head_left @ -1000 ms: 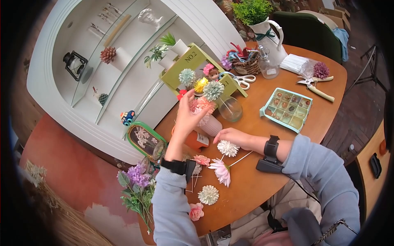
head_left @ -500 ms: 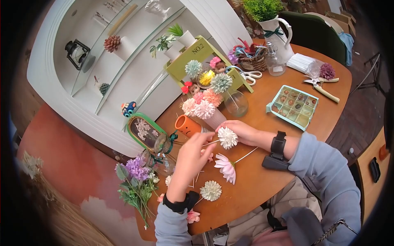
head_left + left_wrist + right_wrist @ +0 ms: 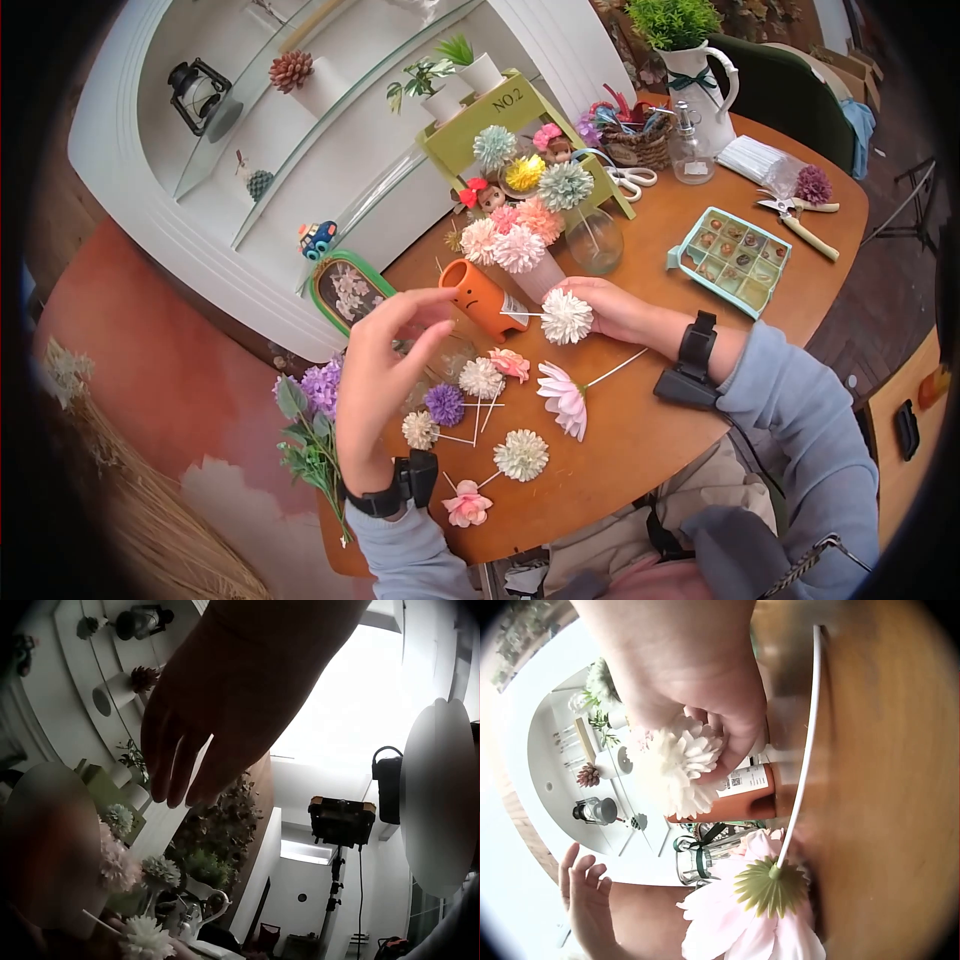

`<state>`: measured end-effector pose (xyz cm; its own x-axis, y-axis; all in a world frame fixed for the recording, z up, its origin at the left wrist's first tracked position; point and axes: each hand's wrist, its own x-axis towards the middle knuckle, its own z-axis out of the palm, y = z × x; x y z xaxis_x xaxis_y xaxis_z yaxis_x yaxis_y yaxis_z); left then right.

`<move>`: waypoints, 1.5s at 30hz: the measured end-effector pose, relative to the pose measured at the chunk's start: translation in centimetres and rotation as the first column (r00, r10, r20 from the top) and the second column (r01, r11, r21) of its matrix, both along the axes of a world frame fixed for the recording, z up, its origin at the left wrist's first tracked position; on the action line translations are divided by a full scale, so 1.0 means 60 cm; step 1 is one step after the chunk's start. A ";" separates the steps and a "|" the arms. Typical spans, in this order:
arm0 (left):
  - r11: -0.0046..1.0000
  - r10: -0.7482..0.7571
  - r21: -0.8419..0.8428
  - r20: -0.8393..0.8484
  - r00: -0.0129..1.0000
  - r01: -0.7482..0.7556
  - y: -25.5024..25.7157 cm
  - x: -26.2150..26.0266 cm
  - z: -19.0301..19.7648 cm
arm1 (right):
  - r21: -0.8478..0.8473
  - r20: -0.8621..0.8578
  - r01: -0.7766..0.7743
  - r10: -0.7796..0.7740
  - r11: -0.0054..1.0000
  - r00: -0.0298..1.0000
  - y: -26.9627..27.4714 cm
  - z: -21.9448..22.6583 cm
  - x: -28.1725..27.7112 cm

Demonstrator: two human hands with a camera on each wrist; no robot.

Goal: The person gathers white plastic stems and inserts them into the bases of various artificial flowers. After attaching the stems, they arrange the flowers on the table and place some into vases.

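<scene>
My right hand (image 3: 622,312) holds a white pompom-like flower (image 3: 566,317) by the bloom, its thin white stem pointing left toward the orange sad-faced cup (image 3: 477,297). In the right wrist view the fingers curl in behind the petals (image 3: 676,766). My left hand (image 3: 372,380) is raised over the left side of the table, holding nothing, its fingers loosely bent and thumb apart. Just behind the right hand stands a pink ribbed vase (image 3: 540,277) filled with pink and peach flowers (image 3: 520,247). A pale pink daisy-like flower (image 3: 564,400) with a white stem lies in front.
Loose blooms lie nearer me: a purple one (image 3: 444,404), a cream one (image 3: 521,455), and a pink one (image 3: 467,504). Right of the vase are a round glass vase (image 3: 596,243), a compartment tray (image 3: 732,262), and pruning shears (image 3: 808,228). A green NO.2 stand (image 3: 497,108) rises behind.
My left hand came down from the vase's flowers to the white flower's stem, then moved left, away from it. The white flower stays with my right hand, its stem now pointing left.
</scene>
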<state>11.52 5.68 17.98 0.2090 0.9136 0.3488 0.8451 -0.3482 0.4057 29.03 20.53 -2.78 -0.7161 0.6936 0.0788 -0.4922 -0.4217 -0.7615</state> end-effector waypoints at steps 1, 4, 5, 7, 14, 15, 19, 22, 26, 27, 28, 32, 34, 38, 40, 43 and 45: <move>1.000 -0.024 -0.014 -0.045 0.999 0.023 -0.009 0.004 0.002 | 0.003 0.001 -0.013 0.013 1.000 1.000 0.000 0.001 -0.001; 0.989 -0.126 -0.095 -0.190 0.974 0.110 -0.043 0.007 -0.021 | 0.047 -0.010 -0.082 0.083 0.996 0.997 -0.004 0.004 -0.002; 0.977 -0.176 -0.158 -0.213 0.961 0.144 -0.056 0.005 -0.032 | 0.052 -0.036 -0.100 0.102 0.994 0.994 -0.006 0.004 -0.002; 0.937 -0.279 -0.283 -0.248 0.928 0.206 -0.082 0.002 -0.051 | 0.065 -0.087 -0.134 0.139 0.989 0.987 -0.011 0.005 -0.001; 0.275 -0.202 -0.896 0.302 0.932 0.350 -0.069 -0.052 -0.159 | -0.027 -0.152 -0.182 0.176 0.983 0.973 -0.008 0.018 0.002; 0.304 -0.227 -0.864 0.343 0.911 0.401 -0.063 -0.060 -0.174 | -0.041 -0.160 -0.166 0.157 0.985 0.974 -0.009 0.021 0.005; 0.535 -0.234 -0.724 0.369 0.900 0.436 -0.058 -0.090 -0.213 | 0.065 -0.093 -0.070 0.076 0.995 0.993 -0.021 0.040 0.016; 0.700 -0.101 -0.557 0.542 0.834 0.447 -0.047 -0.114 -0.247 | 0.155 -0.005 -0.030 0.031 0.987 0.999 -0.022 0.043 0.016; 0.722 0.090 -0.518 0.727 0.681 0.458 -0.030 -0.139 -0.283 | 0.170 0.082 0.023 -0.038 0.985 0.996 -0.018 0.049 0.017; 0.721 0.123 -0.518 0.749 0.652 0.459 -0.026 -0.143 -0.287 | 0.171 0.100 0.035 -0.053 0.985 0.994 -0.026 0.059 0.019; 0.749 0.128 -0.498 0.757 0.641 0.437 -0.028 -0.141 -0.281 | 0.176 0.119 0.046 -0.068 0.983 0.991 -0.031 0.068 0.020; 0.775 0.133 -0.457 0.793 0.595 0.436 -0.025 -0.151 -0.295 | 0.367 0.159 0.055 -0.121 0.928 0.980 -0.034 0.080 0.024; 0.781 0.105 -0.418 0.820 0.562 0.464 -0.023 -0.156 -0.303 | 0.495 0.184 0.157 -0.279 0.855 0.942 -0.040 0.096 0.021; 0.786 0.071 -0.388 0.830 0.553 0.482 -0.021 -0.162 -0.311 | 0.697 0.085 0.291 -0.477 0.656 0.875 -0.038 0.134 -0.001; 0.782 0.054 -0.381 0.830 0.555 0.494 -0.017 -0.164 -0.318 | 0.772 0.009 0.332 -0.531 0.543 0.847 -0.054 0.179 -0.023; 0.778 0.063 -0.385 0.834 0.548 0.496 -0.019 -0.162 -0.316 | 0.733 -0.015 0.355 -0.507 0.581 0.862 -0.051 0.230 -0.055; 0.776 0.054 -0.375 0.840 0.540 0.507 -0.017 -0.164 -0.320 | 0.718 -0.043 0.384 -0.513 0.581 0.857 -0.051 0.251 -0.082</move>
